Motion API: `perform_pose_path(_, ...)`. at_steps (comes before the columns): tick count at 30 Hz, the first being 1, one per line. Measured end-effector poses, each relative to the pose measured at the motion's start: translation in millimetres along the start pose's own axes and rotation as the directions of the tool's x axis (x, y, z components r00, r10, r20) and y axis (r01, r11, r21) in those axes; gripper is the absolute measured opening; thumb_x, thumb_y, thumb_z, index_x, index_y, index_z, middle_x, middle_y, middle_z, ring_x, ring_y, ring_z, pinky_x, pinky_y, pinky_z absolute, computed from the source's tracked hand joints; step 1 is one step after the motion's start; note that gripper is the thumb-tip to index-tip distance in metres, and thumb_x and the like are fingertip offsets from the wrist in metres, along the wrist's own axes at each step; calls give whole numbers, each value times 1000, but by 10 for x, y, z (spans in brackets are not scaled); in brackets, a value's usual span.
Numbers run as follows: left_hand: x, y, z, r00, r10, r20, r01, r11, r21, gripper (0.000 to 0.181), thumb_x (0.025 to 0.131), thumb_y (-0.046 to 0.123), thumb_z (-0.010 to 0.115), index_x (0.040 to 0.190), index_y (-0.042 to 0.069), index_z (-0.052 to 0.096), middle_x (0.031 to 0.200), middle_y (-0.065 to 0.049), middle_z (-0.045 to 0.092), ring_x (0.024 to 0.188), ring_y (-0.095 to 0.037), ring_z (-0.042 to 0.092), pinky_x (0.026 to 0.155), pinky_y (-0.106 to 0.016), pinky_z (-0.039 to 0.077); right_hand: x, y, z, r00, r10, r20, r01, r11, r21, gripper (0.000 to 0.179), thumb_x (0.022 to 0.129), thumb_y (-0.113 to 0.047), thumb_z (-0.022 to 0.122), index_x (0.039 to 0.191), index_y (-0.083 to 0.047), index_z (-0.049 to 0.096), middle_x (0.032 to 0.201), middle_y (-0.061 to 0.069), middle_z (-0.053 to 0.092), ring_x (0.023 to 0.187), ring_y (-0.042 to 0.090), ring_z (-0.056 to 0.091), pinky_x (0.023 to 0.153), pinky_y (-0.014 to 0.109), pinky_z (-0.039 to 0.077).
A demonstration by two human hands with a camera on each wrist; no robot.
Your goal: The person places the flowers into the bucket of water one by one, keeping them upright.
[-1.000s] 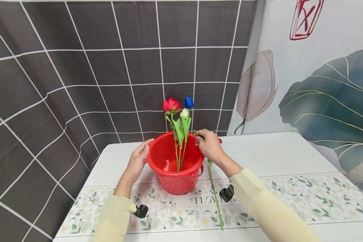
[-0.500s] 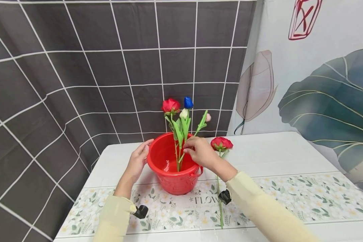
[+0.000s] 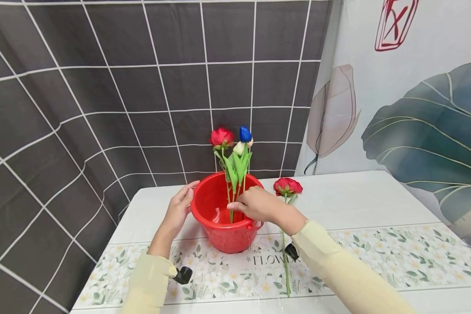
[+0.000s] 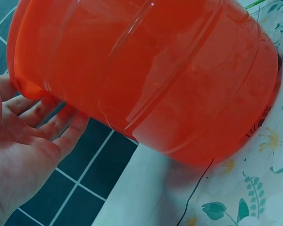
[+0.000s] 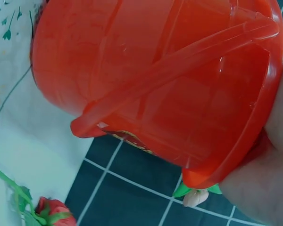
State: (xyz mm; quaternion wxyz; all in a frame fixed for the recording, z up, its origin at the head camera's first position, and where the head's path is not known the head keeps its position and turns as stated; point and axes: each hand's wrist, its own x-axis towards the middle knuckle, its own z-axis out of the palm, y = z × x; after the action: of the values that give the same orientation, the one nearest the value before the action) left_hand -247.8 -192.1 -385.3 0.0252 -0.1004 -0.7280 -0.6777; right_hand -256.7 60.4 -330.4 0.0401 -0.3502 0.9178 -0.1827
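A red plastic bucket (image 3: 229,235) stands upright on the table. My left hand (image 3: 179,204) rests against its left side, extended fingers (image 4: 61,125) touching the outer wall below the rim. My right hand (image 3: 259,204) reaches over the right rim into the bucket and pinches the stem of a pink tulip (image 5: 195,197), whose bloom shows just behind a blue tulip (image 3: 245,134). The fingertips are partly hidden. Also upright in the bucket are a white tulip (image 3: 239,148) and a red flower (image 3: 221,137), their stems meeting at the bottom.
Another red flower (image 3: 288,186) lies on the table right of the bucket, its long stem (image 3: 285,266) pointing toward the front edge. A floral runner (image 3: 377,257) crosses the white table (image 3: 357,196). Dark checked cloth (image 3: 172,87) hangs behind.
My right hand has brought the pink tulip from the bucket's right side into it, then lower and more upright beside the other stems. The left hand stays on the bucket.
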Motion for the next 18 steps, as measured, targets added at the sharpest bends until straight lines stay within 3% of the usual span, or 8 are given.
perform_pose_path(3, 0, 2, 3, 1000, 4, -1, -4, 1000, -2, 44, 104, 25, 40, 144, 7, 41, 144, -14, 45, 130, -28, 46, 99, -28, 46, 16, -48, -6, 996, 52, 65, -45, 994, -103, 44, 94, -52, 52, 93, -14, 74, 59, -8, 56, 67, 13, 61, 84, 33, 47)
perform_pose_path(7, 1, 2, 13, 1000, -2, -5, 2, 1000, -12, 44, 104, 25, 40, 144, 6, 41, 144, -14, 45, 130, -28, 46, 96, -25, 47, 39, -103, -7, 980, 127, 152, -97, 977, -190, 50, 94, -59, 45, 90, -18, 73, 62, -8, 58, 83, 18, 63, 104, 41, 37)
perform_pose_path(11, -3, -4, 14, 1000, -10, -9, 10, 1000, -20, 43, 104, 24, 41, 144, 7, 42, 144, -14, 45, 130, -28, 46, 94, -22, 48, 31, -135, 1, 969, 161, 186, -136, 981, -140, 50, 92, -61, 46, 85, -18, 71, 61, -5, 58, 73, 15, 61, 88, 35, 48)
perform_pose_path(14, -6, 1, 14, 1000, -8, -10, 8, 1000, -16, 44, 104, 24, 40, 144, 6, 41, 144, -14, 45, 130, -28, 46, 94, -21, 48, 26, -163, 13, 968, 163, 190, -143, 983, -111, 50, 91, -62, 48, 81, -18, 70, 60, -4, 58, 64, 13, 59, 72, 30, 49)
perform_pose_path(18, -6, 7, 13, 1000, -3, -7, 3, 1000, -7, 45, 104, 25, 40, 145, 5, 40, 144, -14, 45, 130, -28, 46, 95, -22, 47, 33, -196, 28, 967, 162, 195, -137, 981, -137, 49, 92, -61, 47, 78, -19, 68, 60, -4, 58, 63, 13, 58, 70, 31, 49)
